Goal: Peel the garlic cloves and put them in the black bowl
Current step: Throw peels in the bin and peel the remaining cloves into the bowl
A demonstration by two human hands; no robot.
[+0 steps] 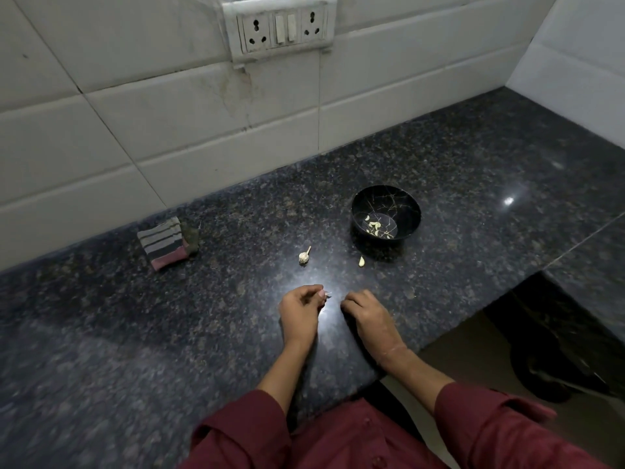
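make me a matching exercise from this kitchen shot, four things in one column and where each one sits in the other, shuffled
Things
1 black bowl
2 striped cloth
3 garlic bulb
4 socket panel

Places
a on the tiled wall
b far left on the counter, near the wall
c on the counter, holding peeled cloves
d on the counter between cloth and bowl

Pairs: 1-c, 2-b, 3-d, 4-a

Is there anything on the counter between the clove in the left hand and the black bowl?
Only one loose clove lies on the counter, just before the black bowl. It is low, so the left hand with the held clove can likely pass over it.
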